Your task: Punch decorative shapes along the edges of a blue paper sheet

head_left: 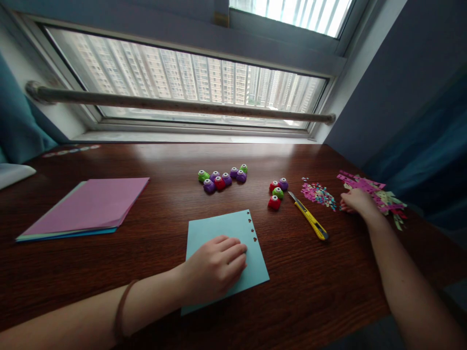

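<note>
Along the table's left edge we see a stack of coloured paper, a pink sheet on top and blue showing beneath. Toward the far edge, near the middle, we find a cluster of small craft punches in purple, green and red. A second, smaller group of punches sits to its right, and just beside that lies a yellow utility knife, angled toward the near edge. Beyond the far edge runs a window with a rail across it.

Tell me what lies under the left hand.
The left hand rests flat on a light blue paper sheet with small shapes punched along its right edge. Whatever is beneath the palm itself is covered.
</note>
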Demonstrator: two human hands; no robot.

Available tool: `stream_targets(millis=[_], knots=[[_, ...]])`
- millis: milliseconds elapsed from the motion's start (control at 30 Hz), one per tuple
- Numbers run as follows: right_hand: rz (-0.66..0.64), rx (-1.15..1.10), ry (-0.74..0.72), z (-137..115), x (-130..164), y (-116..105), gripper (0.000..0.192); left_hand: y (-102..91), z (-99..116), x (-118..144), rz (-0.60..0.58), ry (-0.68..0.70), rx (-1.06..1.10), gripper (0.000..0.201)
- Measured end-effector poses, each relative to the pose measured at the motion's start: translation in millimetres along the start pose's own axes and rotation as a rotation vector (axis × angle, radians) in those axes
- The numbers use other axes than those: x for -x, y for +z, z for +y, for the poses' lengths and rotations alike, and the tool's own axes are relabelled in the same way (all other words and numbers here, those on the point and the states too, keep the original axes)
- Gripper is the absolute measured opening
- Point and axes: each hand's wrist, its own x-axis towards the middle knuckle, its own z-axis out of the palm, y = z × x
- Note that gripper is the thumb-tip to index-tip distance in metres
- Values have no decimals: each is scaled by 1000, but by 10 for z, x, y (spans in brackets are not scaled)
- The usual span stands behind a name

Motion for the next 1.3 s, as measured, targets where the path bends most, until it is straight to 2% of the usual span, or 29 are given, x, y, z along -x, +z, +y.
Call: stream_targets(millis=[133,267,400,500,600,733,867,933,1100,1300], knots=[[-66,-72,140,-88,-33,101,24,3,4,3,0,-6,-2,19],[-71,-83,220,-97,-20,47,24,2,7,4,4,-3,-9,19],[-169,-72,249,-120,52,54,19,-3,4,1,-1,2,-4,19],[-197,-131,153,-201,93,93,21,-5,1,0,-8,1,2,18],[-143,-178,-4,-283,108,90,24,-2,-3,3,-15,2,8,17],[-67,-115,-241,-367,158,115,21,4,-7,5,-12,4,8,17],[-143,0,-515,-466,253,289,24,2,-3,0,-9,0,5,18],[-186,50,-603,-495,280,379,24,1,0,-2,-7,-6,4,18],[-174,130,-638,-422,239,385,12,4,4,-2,-10,-4,8,18],[35,94,-539,-293,154,201,12,2,3,-4,0,-4,4,18]])
